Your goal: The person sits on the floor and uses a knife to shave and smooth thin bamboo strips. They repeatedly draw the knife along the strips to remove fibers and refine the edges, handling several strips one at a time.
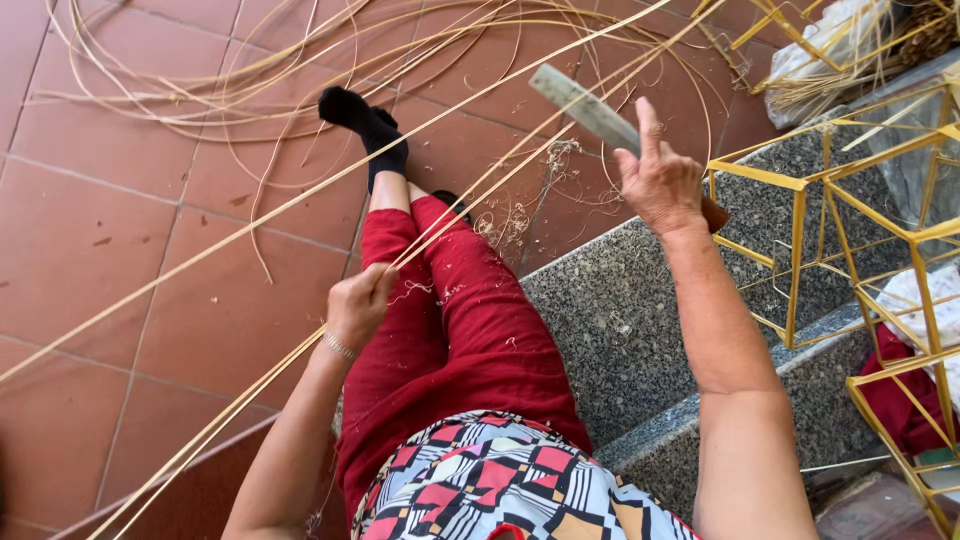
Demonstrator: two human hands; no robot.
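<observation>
Two bare hands in view, one long flat metal blade, and pale cane strips too many to count, most lying in loose loops across the floor. At least three yellow wire-like frames [800,215] stacked at the right, angular and open.

Left hand [357,305] closed into a narrow fist around a bundle of long pale bamboo strips [250,225], pinched over the red-trousered lap; thin bracelet at the wrist. Strips running diagonally from the lower left edge, through the fist, up toward the top right.

Right hand [660,180] raised well apart from the left, fingers wrapped round the handle of a long flat grey metal blade [585,108], forefinger stretched up; blade angled up to the left, above the strips. Whether edge and strips touch: cannot tell.

One black-socked foot [365,125] stretched out ahead.

Seated on a speckled grey granite step [620,320], second step below it. Floor of square terracotta-red tiles [90,220], scattered with fine shavings near the knee. White bag and dry fibres at the top right corner.
</observation>
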